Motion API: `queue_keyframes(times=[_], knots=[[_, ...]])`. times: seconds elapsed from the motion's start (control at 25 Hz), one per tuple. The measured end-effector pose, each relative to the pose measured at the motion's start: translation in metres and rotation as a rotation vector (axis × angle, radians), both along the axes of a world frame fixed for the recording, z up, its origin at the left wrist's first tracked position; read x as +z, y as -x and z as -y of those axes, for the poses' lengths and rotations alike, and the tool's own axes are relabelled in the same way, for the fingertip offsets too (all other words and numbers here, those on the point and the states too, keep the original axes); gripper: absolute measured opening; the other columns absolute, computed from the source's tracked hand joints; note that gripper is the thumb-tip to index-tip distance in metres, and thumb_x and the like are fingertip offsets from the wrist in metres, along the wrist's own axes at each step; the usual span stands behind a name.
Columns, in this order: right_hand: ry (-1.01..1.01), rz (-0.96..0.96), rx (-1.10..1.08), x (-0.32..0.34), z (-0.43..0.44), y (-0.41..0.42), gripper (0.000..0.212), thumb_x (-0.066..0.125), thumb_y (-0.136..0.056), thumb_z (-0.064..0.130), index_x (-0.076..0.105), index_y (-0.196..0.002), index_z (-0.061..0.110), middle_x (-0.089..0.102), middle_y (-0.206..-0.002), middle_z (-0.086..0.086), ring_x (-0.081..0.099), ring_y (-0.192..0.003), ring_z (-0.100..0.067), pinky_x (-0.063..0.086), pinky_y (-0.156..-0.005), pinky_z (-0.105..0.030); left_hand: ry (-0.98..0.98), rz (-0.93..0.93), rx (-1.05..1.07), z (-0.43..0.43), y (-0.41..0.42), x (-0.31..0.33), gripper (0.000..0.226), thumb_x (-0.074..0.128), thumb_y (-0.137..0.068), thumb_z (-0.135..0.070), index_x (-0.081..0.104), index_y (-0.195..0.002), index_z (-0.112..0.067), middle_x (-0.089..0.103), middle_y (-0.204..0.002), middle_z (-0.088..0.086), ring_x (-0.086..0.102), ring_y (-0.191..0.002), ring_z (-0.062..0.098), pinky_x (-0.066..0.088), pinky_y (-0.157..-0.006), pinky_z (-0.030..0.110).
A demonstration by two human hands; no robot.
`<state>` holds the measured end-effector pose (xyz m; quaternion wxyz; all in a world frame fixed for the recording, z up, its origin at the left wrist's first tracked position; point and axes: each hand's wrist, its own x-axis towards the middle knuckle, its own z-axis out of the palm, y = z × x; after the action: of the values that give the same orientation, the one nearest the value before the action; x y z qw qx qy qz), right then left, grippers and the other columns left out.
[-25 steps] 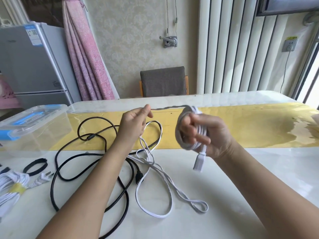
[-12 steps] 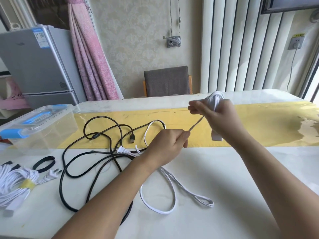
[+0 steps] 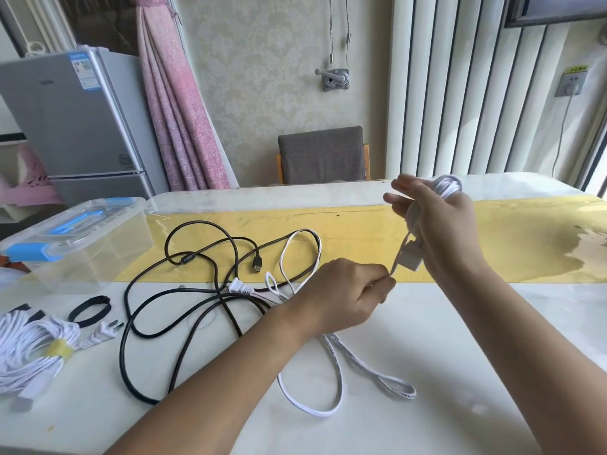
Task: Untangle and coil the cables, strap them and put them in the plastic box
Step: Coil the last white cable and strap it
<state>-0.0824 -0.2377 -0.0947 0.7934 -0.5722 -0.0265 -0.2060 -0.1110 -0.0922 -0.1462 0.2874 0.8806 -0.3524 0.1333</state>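
Note:
My right hand (image 3: 440,224) holds a white cable coil (image 3: 448,185) wound round it above the table, with a white plug end (image 3: 410,256) hanging below the palm. My left hand (image 3: 345,290) pinches the strand that runs up to that coil. On the table lie a loose flat white cable (image 3: 331,382) and a tangled black cable (image 3: 184,310) with a USB end (image 3: 257,265). A clear plastic box (image 3: 78,238) with a blue-latched lid stands closed at the left. A strapped white cable bundle (image 3: 29,349) lies at the front left.
A black strap loop (image 3: 90,310) lies beside the bundle. A yellow runner (image 3: 525,238) crosses the white table (image 3: 460,372). A grey chair (image 3: 322,156) stands behind the table, a fridge (image 3: 75,126) and pink curtain (image 3: 174,119) at the back left.
My left hand moved right from the loose cables and took hold of the strand by the coil. My right hand rose and shifted right with the coil.

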Motion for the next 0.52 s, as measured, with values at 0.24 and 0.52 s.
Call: queue_keyframes(times=[0.24, 0.52], knots=[[1.13, 0.331, -0.216, -0.02, 0.005, -0.004, 0.033, 0.049, -0.096, 0.019, 0.063, -0.073, -0.001, 0.071, -0.074, -0.004, 0.064, -0.068, -0.01, 0.048, -0.066, -0.029, 0.199, 0.141, -0.082, -0.002, 0.013, 0.011, 0.034, 0.041, -0.093, -0.028, 0.048, -0.068, -0.005, 0.042, -0.051, 0.0, 0.035, -0.047, 0.017, 0.026, -0.046, 0.025], [0.887, -0.086, 0.477, -0.001, -0.005, 0.019, 0.067, 0.036, -0.089, 0.059, 0.072, -0.059, 0.01, 0.059, -0.05, -0.009, 0.048, -0.043, -0.018, 0.042, -0.049, -0.02, 0.532, 0.165, 0.089, -0.026, -0.001, 0.027, 0.026, 0.05, -0.095, -0.022, 0.053, -0.069, -0.022, 0.039, -0.046, -0.011, 0.033, -0.042, 0.003, 0.025, -0.046, 0.016]])
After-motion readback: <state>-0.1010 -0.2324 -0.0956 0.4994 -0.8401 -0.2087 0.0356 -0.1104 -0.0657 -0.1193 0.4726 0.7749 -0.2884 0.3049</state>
